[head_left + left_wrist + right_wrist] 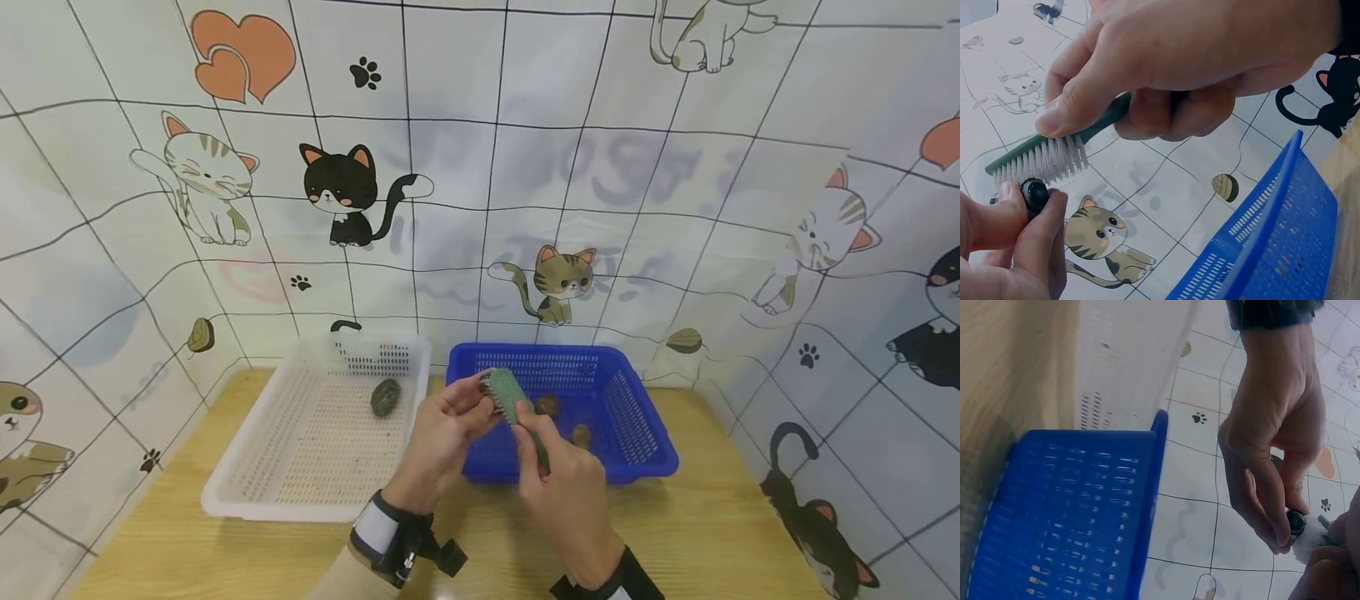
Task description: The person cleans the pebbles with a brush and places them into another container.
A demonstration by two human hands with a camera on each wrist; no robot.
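Observation:
My left hand (438, 446) pinches a small dark, shiny rounded thing (1036, 195) between thumb and fingers; whether it is a stone or a shell I cannot tell. My right hand (566, 487) grips the handle of a green brush (508, 392), thumb along its back. In the left wrist view, the brush's pale bristles (1041, 159) meet the dark thing from above. Both hands are raised over the front of the blue basket (652, 442). The right wrist view shows the left fingers around the dark thing (1295, 522), right against the bristles.
A white perforated basket (247, 467) stands to the left on the wooden table (720, 517), with a dark green oval piece (385, 398) inside. Brownish round pieces (581, 436) lie in the blue basket. A cat-patterned sheet (465, 167) hangs behind and at both sides.

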